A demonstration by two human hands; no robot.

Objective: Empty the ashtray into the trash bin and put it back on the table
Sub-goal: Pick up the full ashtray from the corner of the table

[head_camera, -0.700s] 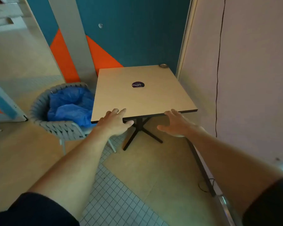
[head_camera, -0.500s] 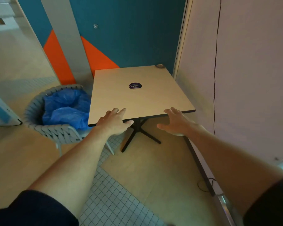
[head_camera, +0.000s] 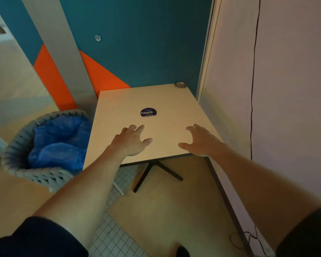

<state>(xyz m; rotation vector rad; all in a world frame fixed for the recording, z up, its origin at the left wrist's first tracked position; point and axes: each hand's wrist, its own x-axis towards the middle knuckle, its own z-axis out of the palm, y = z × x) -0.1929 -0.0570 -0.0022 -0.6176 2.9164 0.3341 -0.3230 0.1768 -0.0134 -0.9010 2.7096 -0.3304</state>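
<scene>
A small round metal ashtray (head_camera: 180, 84) sits at the far right corner of a square beige table (head_camera: 119, 112). Left of the table stands a grey woven bin (head_camera: 35, 175) lined with a blue bag (head_camera: 59, 143). My left hand (head_camera: 132, 140) hovers over the near half of the tabletop, palm down, fingers spread and empty. Over the near right part of the tabletop my right hand (head_camera: 200, 141) is also spread and empty. Both hands are well short of the ashtray.
A dark round sticker (head_camera: 148, 112) marks the table's middle. A teal and orange wall (head_camera: 137, 43) stands behind the table, a pale wall (head_camera: 285, 89) with a black cable (head_camera: 253, 89) close on the right. The black table foot (head_camera: 154, 173) spreads on the floor.
Both hands have moved forward from the table's near edge to over the tabletop. The view has come closer to the table.
</scene>
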